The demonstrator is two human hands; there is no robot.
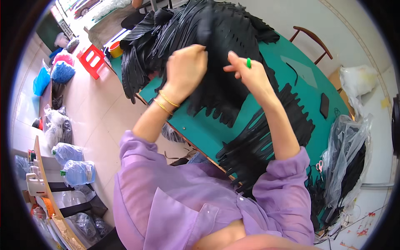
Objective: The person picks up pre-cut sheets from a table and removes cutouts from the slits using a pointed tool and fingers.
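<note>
A large heap of black flexible strips (166, 37) covers the far part of the green table (196, 131). My left hand (187, 68), with thin gold bracelets at the wrist, is closed at the near side of this heap; what its fingers hold is hidden. To its right, my right hand (250, 75) hovers over the black material with fingers curled and a green band (248, 63) at one finger. Whether anything lies in that grip cannot be made out. Nearer to me, a second bundle of black strips (266, 137) with ragged ends hangs over the table edge.
On the table's right are a dark phone-shaped object (324, 105), pink-handled scissors (319, 166) and a clear plastic bag (339, 146). A wooden chair (312, 39) stands beyond. Leftward are a red stool (92, 61) and a shelf with large water bottles (79, 172).
</note>
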